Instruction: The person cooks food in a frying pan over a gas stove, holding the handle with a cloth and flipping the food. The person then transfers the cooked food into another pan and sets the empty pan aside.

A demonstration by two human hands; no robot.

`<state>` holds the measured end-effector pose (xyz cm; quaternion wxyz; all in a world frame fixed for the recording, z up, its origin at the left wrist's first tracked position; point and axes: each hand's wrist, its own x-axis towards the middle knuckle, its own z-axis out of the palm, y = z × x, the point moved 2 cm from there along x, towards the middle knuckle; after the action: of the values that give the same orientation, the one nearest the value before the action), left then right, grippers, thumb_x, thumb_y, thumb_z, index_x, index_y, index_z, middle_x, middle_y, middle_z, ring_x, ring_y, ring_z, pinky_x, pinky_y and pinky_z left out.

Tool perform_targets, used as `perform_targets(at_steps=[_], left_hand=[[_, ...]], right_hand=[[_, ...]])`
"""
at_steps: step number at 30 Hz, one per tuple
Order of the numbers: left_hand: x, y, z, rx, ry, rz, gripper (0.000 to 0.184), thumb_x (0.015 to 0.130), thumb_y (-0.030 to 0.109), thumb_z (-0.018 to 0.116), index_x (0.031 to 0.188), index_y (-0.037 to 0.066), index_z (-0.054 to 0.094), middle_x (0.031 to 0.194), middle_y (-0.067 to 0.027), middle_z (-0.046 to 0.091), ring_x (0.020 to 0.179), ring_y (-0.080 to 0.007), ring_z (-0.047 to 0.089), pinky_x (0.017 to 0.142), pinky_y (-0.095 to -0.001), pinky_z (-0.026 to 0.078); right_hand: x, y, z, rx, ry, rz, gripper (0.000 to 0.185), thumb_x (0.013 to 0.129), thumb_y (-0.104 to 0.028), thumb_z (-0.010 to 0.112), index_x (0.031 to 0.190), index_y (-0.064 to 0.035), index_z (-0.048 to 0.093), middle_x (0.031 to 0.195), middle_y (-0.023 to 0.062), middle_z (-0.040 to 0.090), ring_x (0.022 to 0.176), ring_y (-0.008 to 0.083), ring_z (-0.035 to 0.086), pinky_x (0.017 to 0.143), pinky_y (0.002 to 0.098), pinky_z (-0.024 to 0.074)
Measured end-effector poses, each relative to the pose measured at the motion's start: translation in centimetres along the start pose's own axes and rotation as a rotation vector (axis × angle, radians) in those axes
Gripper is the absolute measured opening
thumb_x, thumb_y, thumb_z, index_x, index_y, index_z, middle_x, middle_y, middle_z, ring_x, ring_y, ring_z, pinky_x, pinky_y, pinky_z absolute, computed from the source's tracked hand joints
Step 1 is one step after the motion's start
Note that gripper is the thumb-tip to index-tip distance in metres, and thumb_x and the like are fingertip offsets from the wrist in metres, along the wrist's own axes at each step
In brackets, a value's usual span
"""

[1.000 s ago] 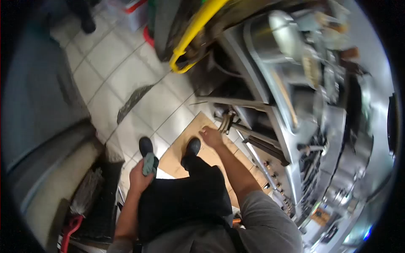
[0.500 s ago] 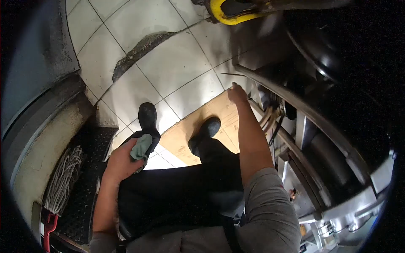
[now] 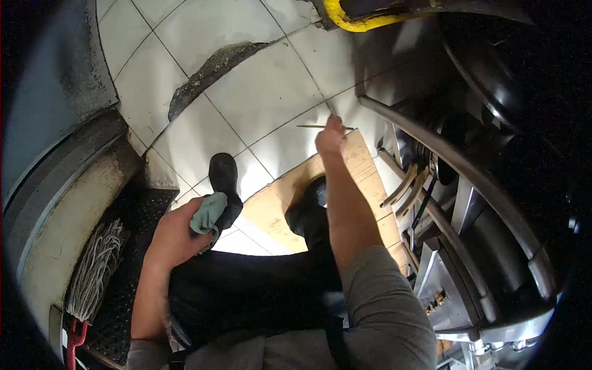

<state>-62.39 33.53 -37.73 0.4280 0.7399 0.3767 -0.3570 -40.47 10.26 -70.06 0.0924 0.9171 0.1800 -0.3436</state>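
My left hand is closed round a crumpled pale green cloth, low at the left above my thigh and one black shoe. Stretched forward over the floor, my right hand is closed on a thin, straight stick-like thing. One end of it sticks out left of the fingers and a short darker end shows on the right. Its exact kind is too small to make out. Below this hand a tan board or sheet lies on the tiles, with my other shoe on it.
Curved metal rails and steel equipment run along the right, with several handles sticking out. A yellow curved rim is at the top. On the left, a string mop head with a red holder lies on a black perforated mat.
My right hand has swung left, away from the metal rails, and the thin stick now shows clearly across it. My left hand keeps its hold on the cloth. The view has shifted slightly.
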Motion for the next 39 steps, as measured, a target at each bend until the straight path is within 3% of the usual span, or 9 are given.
perform_targets(at_steps=[4, 9, 13, 19, 21, 25, 32, 35, 39], left_hand=[[-0.3, -0.4, 0.1, -0.037, -0.009, -0.035, 0.056, 0.064, 0.015, 0.073, 0.117, 0.009, 0.054, 0.097, -0.0193, 0.063, 0.092, -0.0375, 0.061, 0.078, -0.0411, 0.049], [-0.7, -0.6, 0.1, -0.011, -0.033, -0.048, 0.057, 0.065, 0.011, 0.071, 0.119, 0.008, 0.053, 0.101, -0.0199, 0.063, 0.098, -0.0366, 0.062, 0.081, -0.0381, 0.049], [-1.4, -1.0, 0.7, -0.027, -0.004, -0.05, 0.057, 0.065, 0.012, 0.071, 0.119, 0.009, 0.053, 0.1, -0.0198, 0.063, 0.096, -0.037, 0.062, 0.08, -0.0384, 0.05], [-3.4, -1.1, 2.6, -0.028, -0.046, 0.002, 0.045, 0.068, 0.021, 0.069, 0.109, 0.01, 0.054, 0.088, -0.0184, 0.063, 0.087, -0.0375, 0.061, 0.073, -0.0429, 0.048], [-4.1, -2.0, 4.0, -0.023, -0.062, -0.019, 0.045, 0.069, 0.023, 0.068, 0.109, 0.01, 0.054, 0.088, -0.0181, 0.063, 0.087, -0.037, 0.061, 0.074, -0.0433, 0.048], [-5.2, -4.2, 7.7, -0.049, -0.056, -0.024, 0.044, 0.069, 0.029, 0.067, 0.107, 0.01, 0.054, 0.092, -0.019, 0.064, 0.09, -0.0373, 0.061, 0.077, -0.0437, 0.048], [-13.3, 0.5, 7.0, -0.144, 0.07, 0.065, 0.053, 0.068, 0.028, 0.068, 0.116, 0.01, 0.052, 0.101, -0.0205, 0.063, 0.097, -0.0376, 0.06, 0.082, -0.0427, 0.047], [-18.8, 4.7, 3.9, -0.145, 0.071, 0.102, 0.061, 0.068, 0.028, 0.069, 0.123, 0.012, 0.049, 0.105, -0.0191, 0.063, 0.1, -0.0362, 0.06, 0.085, -0.0412, 0.047], [-24.0, 8.1, 0.0, -0.05, 0.075, 0.152, 0.066, 0.069, 0.029, 0.069, 0.128, 0.011, 0.046, 0.106, -0.0196, 0.063, 0.1, -0.0367, 0.06, 0.085, -0.0414, 0.047]], right_hand=[[0.6, 2.3, 0.3, -0.219, 0.076, -0.359, 0.021, 0.079, -0.012, 0.056, 0.1, -0.0084, 0.059, 0.104, 0.0098, 0.058, 0.099, 0.0285, 0.059, 0.079, 0.042, 0.0518], [3.3, 0.9, 1.3, -0.345, -0.035, -0.444, 0.015, 0.08, -0.01, 0.052, 0.091, -0.0108, 0.063, 0.093, 0.0085, 0.064, 0.089, 0.0288, 0.063, 0.073, 0.0416, 0.0505], [0.8, -3.1, 1.0, -0.069, -0.157, -0.744, 0.018, 0.076, -0.014, 0.055, 0.093, -0.0079, 0.061, 0.089, 0.013, 0.065, 0.085, 0.031, 0.063, 0.075, 0.0436, 0.0492], [-6.3, -7.1, -2.7, 0.138, -0.199, -0.437, 0.023, 0.077, -0.018, 0.056, 0.095, -0.0051, 0.058, 0.086, 0.0176, 0.065, 0.084, 0.0347, 0.063, 0.075, 0.0443, 0.0499], [-8.3, -6.7, -4.3, 0.579, -0.089, -0.193, 0.025, 0.077, -0.018, 0.056, 0.098, -0.0043, 0.059, 0.089, 0.0184, 0.066, 0.086, 0.0341, 0.063, 0.077, 0.0435, 0.0501], [-13.8, -4.3, -7.6, 0.805, -0.154, -0.183, 0.024, 0.08, -0.018, 0.057, 0.1, -0.0065, 0.064, 0.088, 0.0151, 0.067, 0.084, 0.0311, 0.064, 0.075, 0.0379, 0.0501], [-34.7, 0.7, -32.9, 0.72, 0.168, -0.624, 0.022, 0.083, -0.008, 0.059, 0.104, -0.0034, 0.062, 0.091, 0.0136, 0.062, 0.08, 0.0289, 0.062, 0.071, 0.0336, 0.05], [-42.8, 5.2, -43.7, 0.576, 0.506, -0.678, 0.026, 0.079, -0.002, 0.062, 0.104, -0.0056, 0.061, 0.09, 0.0128, 0.062, 0.08, 0.0305, 0.062, 0.069, 0.0368, 0.0508], [-46.3, 12.8, -52.6, 0.306, 0.901, -0.478, 0.022, 0.077, -0.001, 0.062, 0.098, -0.0061, 0.064, 0.089, 0.0143, 0.062, 0.078, 0.032, 0.061, 0.067, 0.0393, 0.05]])
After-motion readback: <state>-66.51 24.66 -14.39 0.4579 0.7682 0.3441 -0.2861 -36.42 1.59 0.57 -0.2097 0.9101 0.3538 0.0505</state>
